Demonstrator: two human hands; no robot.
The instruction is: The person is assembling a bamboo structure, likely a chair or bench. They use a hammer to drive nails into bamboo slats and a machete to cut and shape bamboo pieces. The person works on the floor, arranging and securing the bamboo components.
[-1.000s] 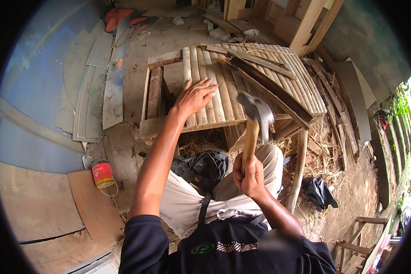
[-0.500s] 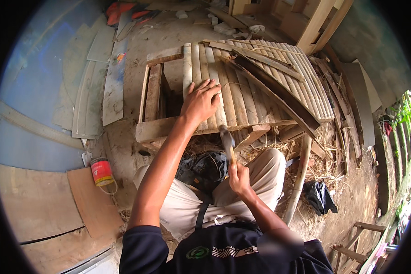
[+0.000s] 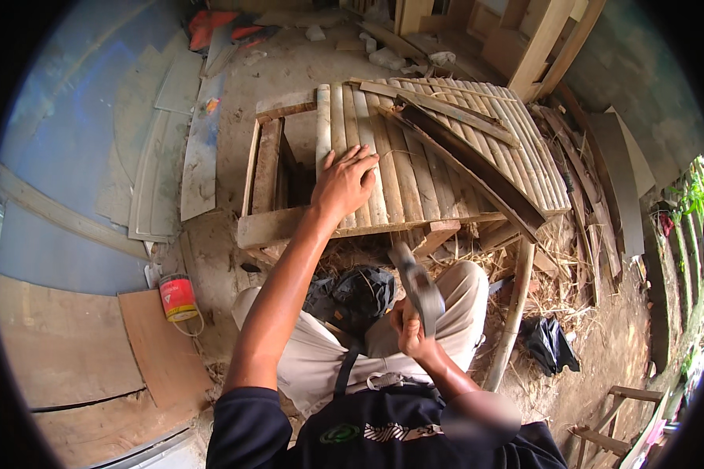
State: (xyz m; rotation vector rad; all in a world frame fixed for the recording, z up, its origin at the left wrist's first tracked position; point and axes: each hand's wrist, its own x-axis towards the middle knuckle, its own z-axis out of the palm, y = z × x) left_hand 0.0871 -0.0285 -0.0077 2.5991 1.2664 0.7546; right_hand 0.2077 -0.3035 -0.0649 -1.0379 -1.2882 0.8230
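Observation:
My left hand point(image 3: 344, 184) lies flat, fingers outstretched, on the wooden slats point(image 3: 399, 172) that top a low bench frame. Closed around a handle, my right hand point(image 3: 411, 327) holds a hammer point(image 3: 421, 291) above my right thigh. The hammer's head is raised toward me, apart from the slats' near ends, and slightly blurred. At the left, the slats stop and the frame's wooden beam point(image 3: 278, 227) borders an uncovered gap. A dark channel-shaped length point(image 3: 469, 168) and a thin wooden strip point(image 3: 446, 109) lie diagonally across the slats at the right.
A red and yellow can point(image 3: 179, 297) with a handle stands on the floor at the left. Black plastic point(image 3: 364, 291) lies between my legs, another black bag point(image 3: 551, 344) at the right. A round pole point(image 3: 516, 313) slants beside my right knee. Straw and boards litter the right side.
The hammer has come up off the slats' near edge and back toward me, its head swinging up over my right hand. My left hand stays on the slats.

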